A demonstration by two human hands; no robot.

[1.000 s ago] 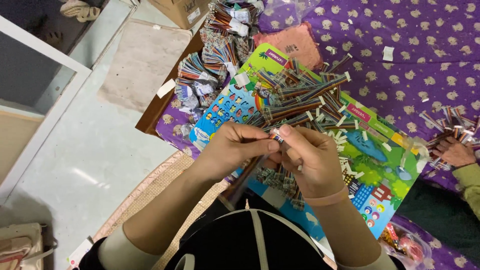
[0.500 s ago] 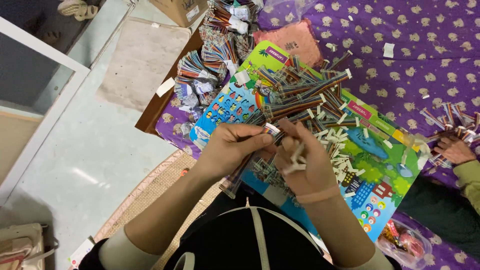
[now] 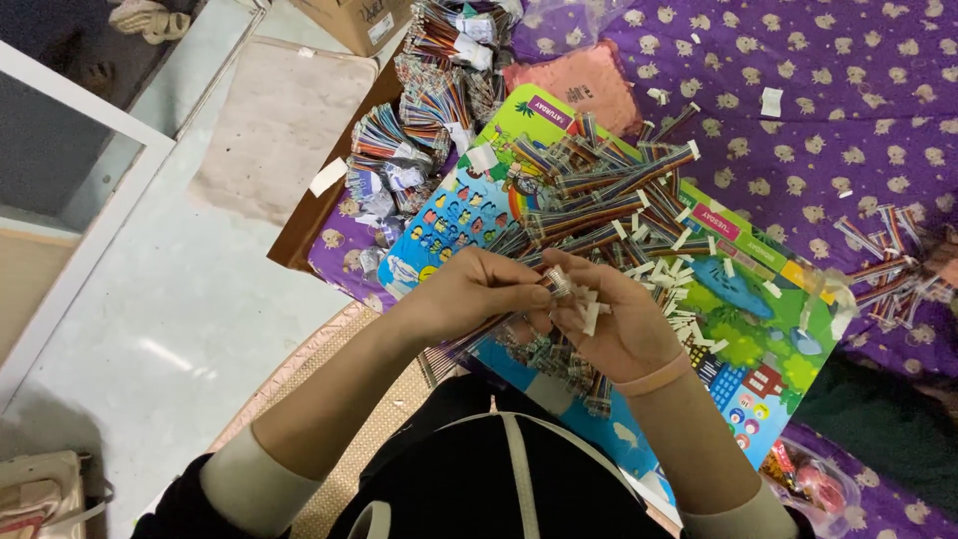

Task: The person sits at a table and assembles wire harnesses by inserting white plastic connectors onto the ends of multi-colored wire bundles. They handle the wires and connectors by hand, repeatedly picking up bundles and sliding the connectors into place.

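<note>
Your left hand (image 3: 479,289) is reaching in from seven o'clock, forearm angled up, fingers curled and pinching the end of a striped cable bundle (image 3: 479,334) that is trailing down under the palm. At its three o'clock your right hand (image 3: 609,319) is meeting it, palm turned up, fingers folded around small white strips (image 3: 589,311). Both are hovering over the colourful board (image 3: 758,339), with loose cable bundles (image 3: 609,195) lying at twelve o'clock and the purple cloth (image 3: 828,120) beyond.
</note>
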